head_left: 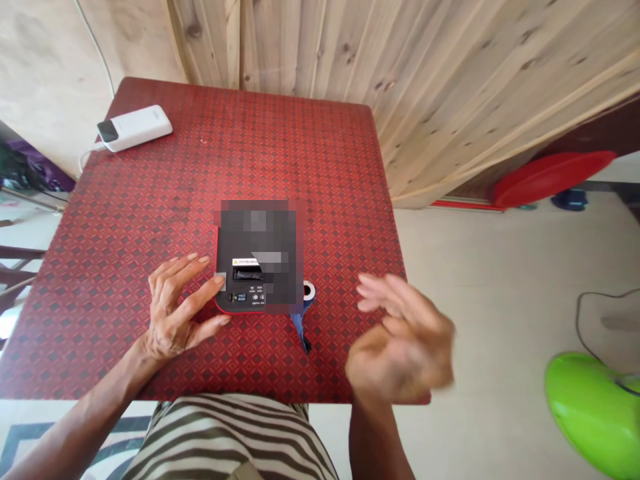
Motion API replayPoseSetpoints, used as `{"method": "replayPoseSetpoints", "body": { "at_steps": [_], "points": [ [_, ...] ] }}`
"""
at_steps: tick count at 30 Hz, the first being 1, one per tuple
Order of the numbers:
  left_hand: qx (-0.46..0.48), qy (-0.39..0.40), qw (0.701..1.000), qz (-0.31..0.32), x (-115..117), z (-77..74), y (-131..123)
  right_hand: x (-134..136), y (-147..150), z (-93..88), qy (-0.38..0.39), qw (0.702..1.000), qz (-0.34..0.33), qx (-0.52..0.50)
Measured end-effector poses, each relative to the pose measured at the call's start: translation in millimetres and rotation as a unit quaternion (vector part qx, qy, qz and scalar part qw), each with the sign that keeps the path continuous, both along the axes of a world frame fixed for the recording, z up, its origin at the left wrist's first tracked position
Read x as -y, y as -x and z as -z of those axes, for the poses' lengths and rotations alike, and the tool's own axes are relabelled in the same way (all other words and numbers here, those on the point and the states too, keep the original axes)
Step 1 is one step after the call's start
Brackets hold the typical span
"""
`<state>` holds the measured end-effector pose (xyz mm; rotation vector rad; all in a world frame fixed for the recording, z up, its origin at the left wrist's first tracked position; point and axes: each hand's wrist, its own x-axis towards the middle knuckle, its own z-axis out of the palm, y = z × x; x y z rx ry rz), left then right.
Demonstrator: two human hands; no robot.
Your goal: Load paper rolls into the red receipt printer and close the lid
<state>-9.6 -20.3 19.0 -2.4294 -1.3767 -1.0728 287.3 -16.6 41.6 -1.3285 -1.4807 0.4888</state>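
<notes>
A flat black device (240,240) with a red rim lies on the patterned red table. Printed symbols, a white label and a slot show on its face; much of its right side is blurred out by blocks. My left hand (175,310) is open at its left edge, fingers spread. The index fingertip touches a small grey piece (221,281) there, and the thumb is by the lower corner. Beside the device's right edge lies a dark blue roll (309,291) with a white core and a loose tail. My right hand (403,337), somewhat blurred, is raised over the table's right side, fingers extended, apart from everything.
A white power bank (135,128) with a cable sits at the back left of the red table (280,153). Wooden panelling (310,47) stands behind. On the floor to the right are a green rounded object (590,407) and a red basin-like object (550,177).
</notes>
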Motion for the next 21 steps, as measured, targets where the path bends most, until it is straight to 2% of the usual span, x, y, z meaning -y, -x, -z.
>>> {"method": "replayPoseSetpoints", "body": {
  "at_steps": [2,3,8,13,17,19,21],
  "points": [
    [0.021,0.027,0.999,-0.001,-2,-0.8,-1,-18,-1,10.3,-0.012,0.997,0.064,-0.039],
    [0.031,0.039,0.999,0.001,-3,-1.4,-2,-28,-1,16.2,0.001,0.996,0.074,-0.057],
    [0.063,0.062,0.996,0.013,-5,-4.1,-4,-51,0,41.2,0.133,0.981,0.031,-0.137],
    [0.079,0.077,0.994,0.015,-8,-2.4,-4,-49,1,51.3,0.160,0.975,0.030,-0.153],
    [0.095,0.063,0.993,0.022,-9,0.3,-6,-49,2,41.6,0.139,0.981,0.029,-0.133],
    [0.098,0.058,0.993,0.022,-9,0.4,-6,-50,5,25.0,0.090,0.993,0.024,-0.075],
    [0.093,0.054,0.994,0.022,-9,-0.3,-7,-55,12,3.2,0.019,0.999,-0.027,0.020]
  ]
}}
